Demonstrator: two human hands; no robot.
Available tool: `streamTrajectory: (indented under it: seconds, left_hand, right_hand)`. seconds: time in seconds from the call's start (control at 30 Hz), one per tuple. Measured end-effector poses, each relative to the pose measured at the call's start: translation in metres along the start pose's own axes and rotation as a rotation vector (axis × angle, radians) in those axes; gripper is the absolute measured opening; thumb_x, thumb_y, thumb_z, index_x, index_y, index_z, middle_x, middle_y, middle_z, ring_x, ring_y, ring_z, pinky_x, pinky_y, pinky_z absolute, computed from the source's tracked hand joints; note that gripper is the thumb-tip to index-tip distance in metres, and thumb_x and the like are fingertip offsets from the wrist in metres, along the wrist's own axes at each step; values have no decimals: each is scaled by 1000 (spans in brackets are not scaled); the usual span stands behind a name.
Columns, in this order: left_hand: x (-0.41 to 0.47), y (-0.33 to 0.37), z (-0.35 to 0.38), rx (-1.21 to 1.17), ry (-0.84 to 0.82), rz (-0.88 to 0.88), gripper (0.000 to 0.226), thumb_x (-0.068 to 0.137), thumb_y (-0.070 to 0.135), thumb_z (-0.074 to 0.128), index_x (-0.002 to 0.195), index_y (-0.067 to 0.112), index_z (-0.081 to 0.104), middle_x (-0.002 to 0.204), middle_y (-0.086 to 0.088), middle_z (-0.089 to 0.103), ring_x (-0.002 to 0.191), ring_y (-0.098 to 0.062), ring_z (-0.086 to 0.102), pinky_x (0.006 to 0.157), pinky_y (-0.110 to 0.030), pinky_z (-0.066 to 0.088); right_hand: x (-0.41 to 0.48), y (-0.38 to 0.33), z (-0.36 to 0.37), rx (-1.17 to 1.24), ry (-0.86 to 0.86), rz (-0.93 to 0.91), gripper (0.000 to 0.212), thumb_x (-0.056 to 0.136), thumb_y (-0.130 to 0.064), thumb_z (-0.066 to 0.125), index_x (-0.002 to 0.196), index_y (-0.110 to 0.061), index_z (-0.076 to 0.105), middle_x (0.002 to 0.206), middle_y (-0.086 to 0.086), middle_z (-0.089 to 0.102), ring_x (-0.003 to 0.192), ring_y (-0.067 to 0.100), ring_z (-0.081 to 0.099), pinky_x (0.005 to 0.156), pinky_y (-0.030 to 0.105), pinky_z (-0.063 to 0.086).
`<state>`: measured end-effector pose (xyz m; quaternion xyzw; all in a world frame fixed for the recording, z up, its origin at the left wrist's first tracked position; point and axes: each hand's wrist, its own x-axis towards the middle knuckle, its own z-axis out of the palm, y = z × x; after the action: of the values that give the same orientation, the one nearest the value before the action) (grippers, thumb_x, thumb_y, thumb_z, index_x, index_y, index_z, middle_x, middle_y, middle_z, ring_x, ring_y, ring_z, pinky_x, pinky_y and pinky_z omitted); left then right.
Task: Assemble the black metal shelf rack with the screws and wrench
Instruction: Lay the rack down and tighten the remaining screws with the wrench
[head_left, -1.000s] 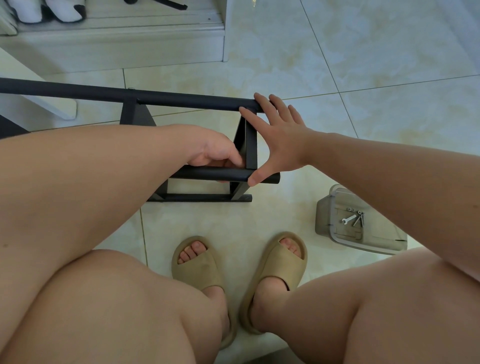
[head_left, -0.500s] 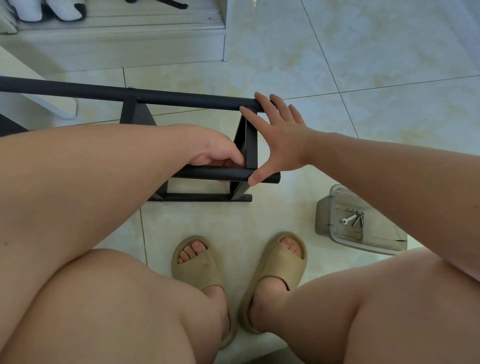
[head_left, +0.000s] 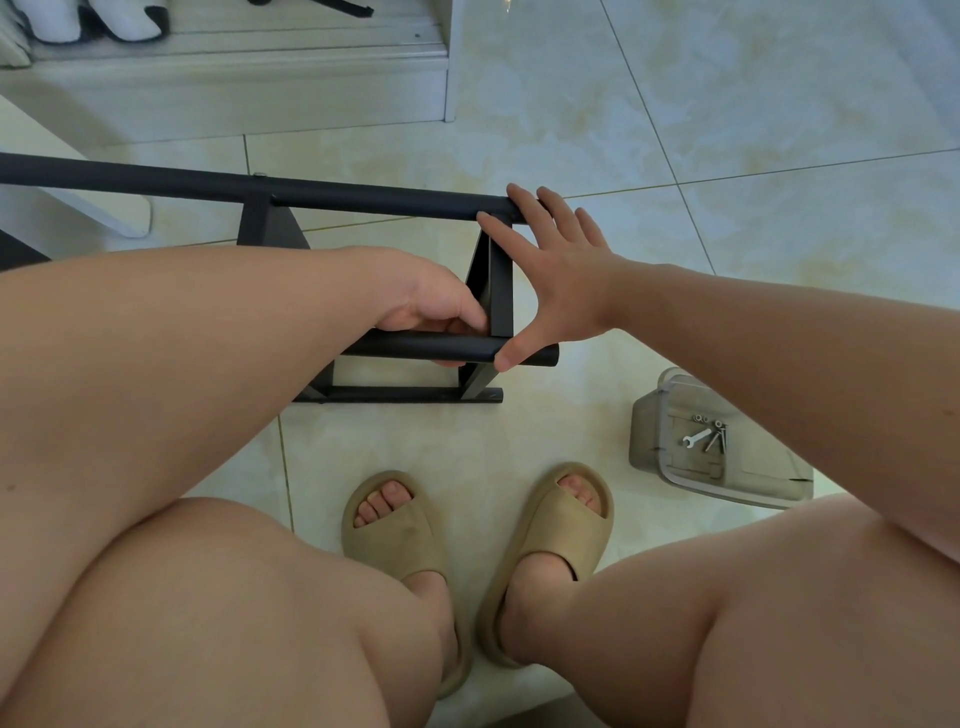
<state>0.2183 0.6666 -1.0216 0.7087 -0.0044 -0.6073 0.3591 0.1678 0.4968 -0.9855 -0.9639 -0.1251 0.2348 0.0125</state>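
Left hand (head_left: 431, 306) curls its fingers round the lower round tube (head_left: 415, 345) of the black metal shelf rack (head_left: 363, 200), while the right hand (head_left: 561, 270) is spread flat, fingertips on the upper tube and thumb tip near the lower tube's end. The rack stands on the pale tiled floor (head_left: 727, 104) ahead of tan slide sandals (head_left: 400, 535). A small silver wrench (head_left: 696, 436) and silver screws (head_left: 716, 440) lie in a clear plastic tub (head_left: 649, 415), right of the rack and apart from it.
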Motion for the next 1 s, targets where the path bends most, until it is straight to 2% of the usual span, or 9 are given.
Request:
streamTrajectory:
  seconds: [0.1, 0.27, 0.4, 0.6, 0.73, 0.83, 1.0]
  left_hand:
    - [-1, -1, -2, -19, -26, 5, 29, 96, 9, 54, 122, 2, 66, 109, -13, 71, 92, -22, 66, 100, -38, 53]
    - [-2, -2, -1, -57, -68, 18, 23, 99, 13, 52, 116, 7, 67, 106, -11, 72, 95, -21, 67, 96, -38, 54]
    - [1, -2, 0, -20, -5, 19, 29, 97, 12, 58, 123, 2, 65, 117, -17, 70, 102, -26, 66, 103, -44, 51]
    - [0, -1, 0, -8, -15, 32, 26, 96, 7, 57, 119, 0, 67, 115, -16, 72, 101, -27, 68, 104, -42, 50]
    - [-2, -1, -3, 14, -32, 51, 26, 95, 4, 54, 118, -2, 66, 101, -14, 74, 95, -26, 69, 106, -44, 49]
    - [-3, -2, -3, -16, -47, 50, 30, 96, 3, 52, 123, -1, 64, 107, -15, 72, 100, -26, 68, 106, -42, 49]
    - [-3, -2, 0, -66, -63, 26, 24, 98, 15, 57, 118, 6, 67, 107, -11, 73, 100, -23, 67, 100, -41, 52]
  right_hand:
    - [0, 0, 0, 7, 1, 1, 151, 44, -99, 60, 157, -36, -17, 164, 4, -27, 152, 33, -23, 122, 58, -6]
    - [0, 0, 0, 5, 3, 3, 151, 43, -99, 59, 158, -35, -16, 165, 5, -26, 152, 34, -22, 123, 59, -5]
    - [0, 0, 0, 8, -5, 5, 153, 39, -101, 54, 158, -35, -17, 164, 5, -27, 152, 34, -23, 122, 59, -5]
    - [0, 0, 1, 12, 1, 2, 152, 41, -100, 56, 158, -36, -16, 165, 4, -26, 152, 34, -23, 123, 59, -5]
    - [0, 0, 0, 14, -1, 2, 151, 43, -99, 59, 158, -35, -16, 165, 4, -27, 152, 33, -23, 123, 58, -6]
    - [-1, 0, 0, 10, -2, 5, 151, 44, -99, 60, 158, -35, -16, 165, 4, -26, 152, 34, -23, 123, 59, -5]
    - [0, -1, -1, 6, -2, 4, 151, 43, -99, 59, 158, -35, -16, 165, 5, -26, 152, 34, -23, 123, 59, -5]
